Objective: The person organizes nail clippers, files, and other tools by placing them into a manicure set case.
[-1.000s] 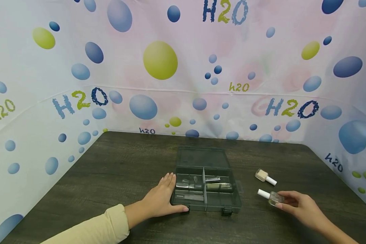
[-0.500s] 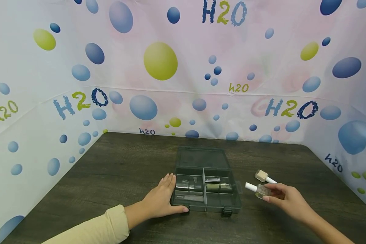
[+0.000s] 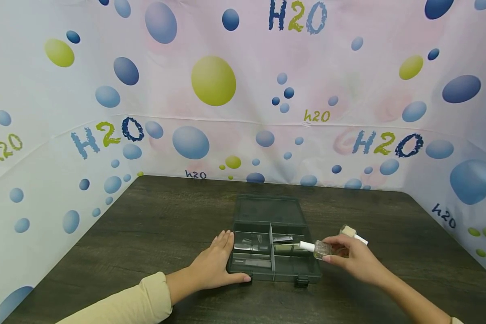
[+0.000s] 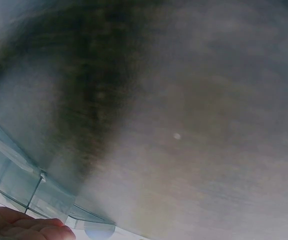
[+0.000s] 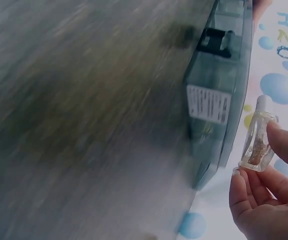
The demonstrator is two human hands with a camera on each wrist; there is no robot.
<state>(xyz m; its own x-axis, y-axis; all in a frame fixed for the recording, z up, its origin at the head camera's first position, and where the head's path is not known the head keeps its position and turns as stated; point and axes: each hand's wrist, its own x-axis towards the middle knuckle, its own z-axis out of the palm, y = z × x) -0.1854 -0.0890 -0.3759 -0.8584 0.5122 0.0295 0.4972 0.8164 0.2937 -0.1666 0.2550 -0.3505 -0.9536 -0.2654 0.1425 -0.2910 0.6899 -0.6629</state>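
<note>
A clear nail polish bottle [image 3: 322,250] with a white cap is pinched by its body between the thumb and fingers of my right hand [image 3: 354,258]. In the head view its cap overlaps the right half of the open, smoky plastic box [image 3: 285,275]. The right wrist view shows glittery bits inside the bottle [image 5: 258,142]. My left hand [image 3: 210,266] rests along the box's left side, fingers extended, thumb by the front latch. A divider splits the box. Its right half holds a nail clipper [image 3: 282,238] and an olive-green item [image 3: 285,248]; dark flat things lie in the left half.
A second nail polish bottle [image 3: 348,231], cream with a white cap, lies on the dark wood table [image 3: 178,211] behind my right hand, partly covered by it. The box lid [image 3: 269,209] lies folded back. A printed curtain [image 3: 259,103] walls the table's back and sides.
My right hand has moved left with the clear nail polish bottle, from the table's right part to the box's right edge. The left hand has stayed on the box.
</note>
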